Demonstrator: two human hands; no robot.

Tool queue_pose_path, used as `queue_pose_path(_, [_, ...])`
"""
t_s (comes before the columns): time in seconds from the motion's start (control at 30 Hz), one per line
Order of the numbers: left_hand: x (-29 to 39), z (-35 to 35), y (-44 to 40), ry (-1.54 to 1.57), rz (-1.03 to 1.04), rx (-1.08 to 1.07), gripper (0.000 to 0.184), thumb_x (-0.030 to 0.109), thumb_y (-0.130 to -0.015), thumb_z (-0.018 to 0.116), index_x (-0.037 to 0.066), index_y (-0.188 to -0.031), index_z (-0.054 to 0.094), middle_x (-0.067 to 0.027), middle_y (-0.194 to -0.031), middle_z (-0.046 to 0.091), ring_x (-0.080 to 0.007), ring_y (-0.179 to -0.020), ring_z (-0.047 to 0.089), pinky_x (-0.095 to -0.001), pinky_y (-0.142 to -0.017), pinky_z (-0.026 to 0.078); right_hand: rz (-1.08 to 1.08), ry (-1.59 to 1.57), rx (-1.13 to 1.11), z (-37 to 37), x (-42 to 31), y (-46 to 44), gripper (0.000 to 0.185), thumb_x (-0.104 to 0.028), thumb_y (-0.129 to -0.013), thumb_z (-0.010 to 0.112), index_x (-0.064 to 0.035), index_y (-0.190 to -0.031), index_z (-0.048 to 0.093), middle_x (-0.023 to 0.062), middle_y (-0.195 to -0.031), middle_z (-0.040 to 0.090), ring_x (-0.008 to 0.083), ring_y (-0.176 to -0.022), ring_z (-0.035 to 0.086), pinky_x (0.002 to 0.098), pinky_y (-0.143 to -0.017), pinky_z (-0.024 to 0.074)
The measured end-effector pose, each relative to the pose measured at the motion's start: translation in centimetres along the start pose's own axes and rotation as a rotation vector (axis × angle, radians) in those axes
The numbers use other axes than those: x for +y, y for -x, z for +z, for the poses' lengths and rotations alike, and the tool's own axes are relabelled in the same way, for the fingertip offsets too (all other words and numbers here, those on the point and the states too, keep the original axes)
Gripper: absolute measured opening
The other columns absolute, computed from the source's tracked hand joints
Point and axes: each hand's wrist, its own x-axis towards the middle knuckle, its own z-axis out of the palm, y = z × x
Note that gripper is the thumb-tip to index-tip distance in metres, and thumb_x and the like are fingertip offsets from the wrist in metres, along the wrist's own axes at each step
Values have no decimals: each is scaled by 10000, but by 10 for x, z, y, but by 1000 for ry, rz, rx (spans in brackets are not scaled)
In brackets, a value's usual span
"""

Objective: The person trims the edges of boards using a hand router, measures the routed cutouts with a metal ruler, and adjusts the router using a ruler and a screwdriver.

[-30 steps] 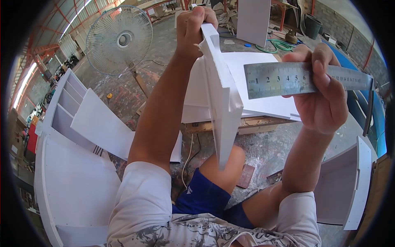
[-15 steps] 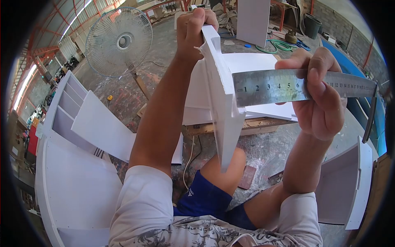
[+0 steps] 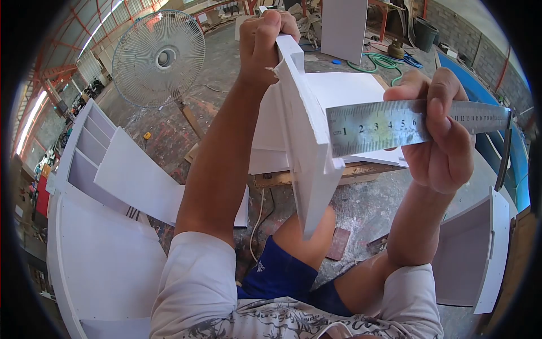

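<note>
At upper centre, the left hand is clamped on the top of the white panel, which runs down mid-frame — best kept still. Right of centre, the steel ruler, pinched by the right hand, should sit square to the panel's edge, zero end flush.

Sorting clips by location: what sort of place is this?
Likely a furniture workshop: a notched white board, a flat silver metal ruler and a long white compartmented unit suggest it.
</note>
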Motion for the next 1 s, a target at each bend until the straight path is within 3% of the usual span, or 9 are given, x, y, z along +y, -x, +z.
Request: queue_pose_path(1.0, [4,-9,0,-48,10,-2,568,366,-1023,389,6,-618,560,-43,-561,508,-129,-518,433,-321,-516,295,-35,185,36,13,0,-3,106,-149,-1016,582,-79,-1006,502,267,-1207,649,292,-1158,701,381,-935,615])
